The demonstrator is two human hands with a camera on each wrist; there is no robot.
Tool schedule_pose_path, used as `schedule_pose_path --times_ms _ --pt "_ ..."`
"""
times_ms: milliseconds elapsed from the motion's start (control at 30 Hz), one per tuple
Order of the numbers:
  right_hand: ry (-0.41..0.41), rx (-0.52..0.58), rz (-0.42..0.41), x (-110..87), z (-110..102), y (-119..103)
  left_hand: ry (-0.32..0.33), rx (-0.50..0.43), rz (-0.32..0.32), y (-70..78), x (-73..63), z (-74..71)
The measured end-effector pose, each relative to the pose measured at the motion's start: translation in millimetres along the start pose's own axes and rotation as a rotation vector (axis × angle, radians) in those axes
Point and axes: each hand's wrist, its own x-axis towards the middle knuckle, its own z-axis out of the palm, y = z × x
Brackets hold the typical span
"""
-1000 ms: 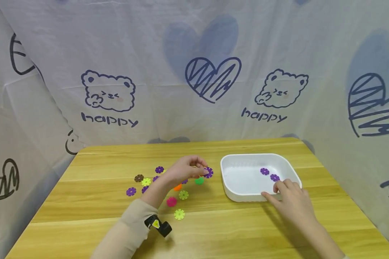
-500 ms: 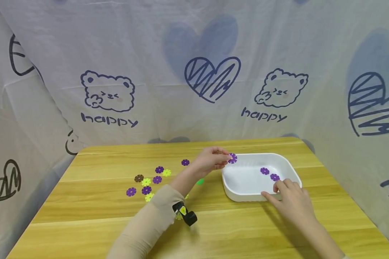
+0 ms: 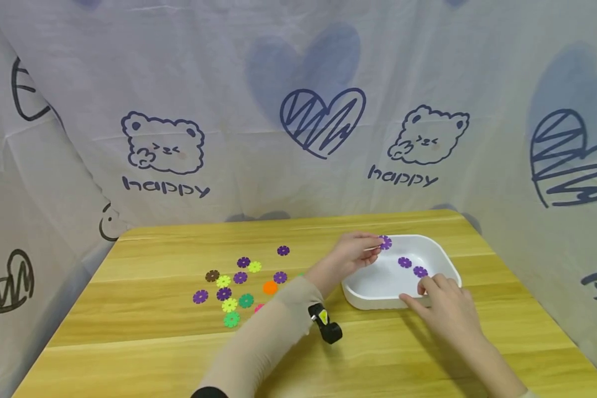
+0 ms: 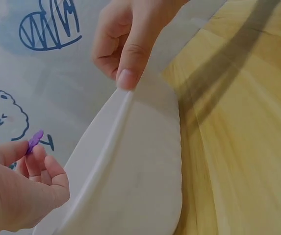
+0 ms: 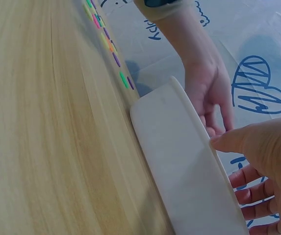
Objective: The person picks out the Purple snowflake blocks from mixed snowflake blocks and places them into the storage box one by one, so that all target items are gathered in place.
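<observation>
Purple it is: a notched disc (image 3: 386,242), pinched in the left hand (image 3: 354,254) over the far-left side of the white tray (image 3: 378,281), its near rim (image 3: 370,299) gripped by the right hand (image 3: 449,307).

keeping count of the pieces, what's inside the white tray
Two purple discs lie inside the white tray; a third disc is pinched in the left hand. Any spot behind that hand or the right hand is hidden.
</observation>
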Motion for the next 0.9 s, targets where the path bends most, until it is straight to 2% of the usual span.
schedule_pose_path --times_ms 100,200,433,667,833,900 --pt "0.006 0.003 -0.002 0.1 1 0 0.028 -0.04 -0.017 -3.0 4.4 9.8" --pt "0.006 0.007 0.002 0.0 1 0 0.065 -0.042 -0.026 -8.1 10.1 18.4" --pt "0.002 0.011 0.004 -0.3 1 1 0.199 -0.03 -0.046 -20.9 17.9 32.9" --pt "-0.005 0.007 0.0 -0.6 2 1 0.33 0.081 -0.048 -33.3 25.8 38.7" --pt "-0.011 0.016 0.003 -1.0 1 0 0.413 0.163 -0.084 -36.3 30.7 39.5" --pt "-0.013 0.021 0.007 -0.9 -1 0 0.427 0.203 -0.096 -36.8 32.7 39.9"
